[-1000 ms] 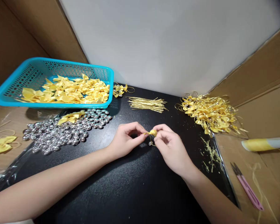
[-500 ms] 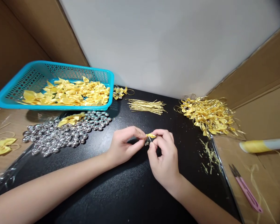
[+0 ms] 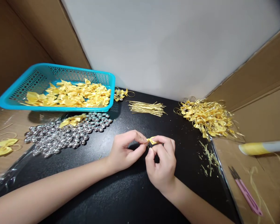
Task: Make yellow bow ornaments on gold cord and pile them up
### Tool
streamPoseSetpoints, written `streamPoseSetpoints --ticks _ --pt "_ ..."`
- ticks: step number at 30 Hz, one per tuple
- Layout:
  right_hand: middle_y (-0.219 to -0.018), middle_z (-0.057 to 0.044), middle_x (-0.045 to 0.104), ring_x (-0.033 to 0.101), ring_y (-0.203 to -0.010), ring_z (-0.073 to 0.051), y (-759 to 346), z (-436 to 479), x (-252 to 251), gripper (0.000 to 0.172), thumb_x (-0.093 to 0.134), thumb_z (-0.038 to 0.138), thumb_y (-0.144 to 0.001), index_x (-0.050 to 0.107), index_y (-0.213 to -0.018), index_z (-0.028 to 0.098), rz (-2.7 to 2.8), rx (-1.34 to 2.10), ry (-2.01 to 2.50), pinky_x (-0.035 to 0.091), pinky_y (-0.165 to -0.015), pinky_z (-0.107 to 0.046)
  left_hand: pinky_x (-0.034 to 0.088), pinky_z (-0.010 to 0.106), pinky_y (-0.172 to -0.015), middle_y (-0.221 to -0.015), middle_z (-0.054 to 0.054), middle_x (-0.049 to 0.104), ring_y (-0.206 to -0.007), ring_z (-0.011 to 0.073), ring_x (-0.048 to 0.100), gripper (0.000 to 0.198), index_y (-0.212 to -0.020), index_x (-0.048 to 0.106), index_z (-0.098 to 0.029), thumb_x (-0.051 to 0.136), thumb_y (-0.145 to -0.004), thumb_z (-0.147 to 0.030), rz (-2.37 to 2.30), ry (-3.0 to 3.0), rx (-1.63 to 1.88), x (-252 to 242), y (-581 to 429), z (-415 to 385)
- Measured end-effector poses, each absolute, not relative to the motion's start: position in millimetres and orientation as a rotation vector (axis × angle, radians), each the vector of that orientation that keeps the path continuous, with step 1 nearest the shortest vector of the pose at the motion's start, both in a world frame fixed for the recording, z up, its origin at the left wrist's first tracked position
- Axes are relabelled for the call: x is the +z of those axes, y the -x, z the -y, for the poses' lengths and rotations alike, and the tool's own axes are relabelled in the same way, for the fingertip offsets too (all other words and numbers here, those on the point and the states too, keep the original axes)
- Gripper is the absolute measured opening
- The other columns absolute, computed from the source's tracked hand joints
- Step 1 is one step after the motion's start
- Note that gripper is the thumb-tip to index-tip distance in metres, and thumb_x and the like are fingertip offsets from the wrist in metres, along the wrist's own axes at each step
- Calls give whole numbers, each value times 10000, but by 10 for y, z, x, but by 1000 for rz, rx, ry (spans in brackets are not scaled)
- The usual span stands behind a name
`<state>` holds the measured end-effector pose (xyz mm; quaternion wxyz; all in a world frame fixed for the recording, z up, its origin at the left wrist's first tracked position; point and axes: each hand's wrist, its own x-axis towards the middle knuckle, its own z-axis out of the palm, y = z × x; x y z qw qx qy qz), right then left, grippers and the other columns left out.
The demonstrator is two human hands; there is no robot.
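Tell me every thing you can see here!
basket: one, turquoise, back left
loose bows: many, yellow, in the basket
round beads: many, silver, before the basket
gold strings: one bundle, back middle
looped bows: one pile, yellow, back right
trimmings: scattered, yellow, mat's right side
snips: one, pink, near right
thread spool: one, yellow and white, right
mat: one, black, under the hands
small bow: one, yellow, pinched by both hands
left hand: on the small bow
right hand: on the small bow

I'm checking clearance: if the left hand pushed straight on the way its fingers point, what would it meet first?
Probably the right hand: the left hand points toward it, both pinching one small yellow bow.
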<state>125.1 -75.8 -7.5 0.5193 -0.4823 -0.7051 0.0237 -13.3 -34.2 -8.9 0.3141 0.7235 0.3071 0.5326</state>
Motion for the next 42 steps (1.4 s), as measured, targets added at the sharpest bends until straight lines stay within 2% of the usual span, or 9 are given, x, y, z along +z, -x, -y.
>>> streamPoseSetpoints --ticks 18,42 --pt "-921 -61 582 556 -866 -201 -1264 764 -74 196 480 57 -807 467 -692 216 1665 113 1140 487 -746 -376 536 252 -631 -718 28 705 -655 139 665 104 -735 622 -171 644 -793 -87 -891 -1805 1360 -83 123 348" --pt "-909 -57 560 542 -882 -196 -1231 764 -110 227 481 40 -821 430 -687 215 1658 81 1185 468 -770 -374 531 232 -610 -697 29 693 -635 131 661 114 -739 612 -164 629 -781 -59 -892 -1939 1401 -87 124 367"
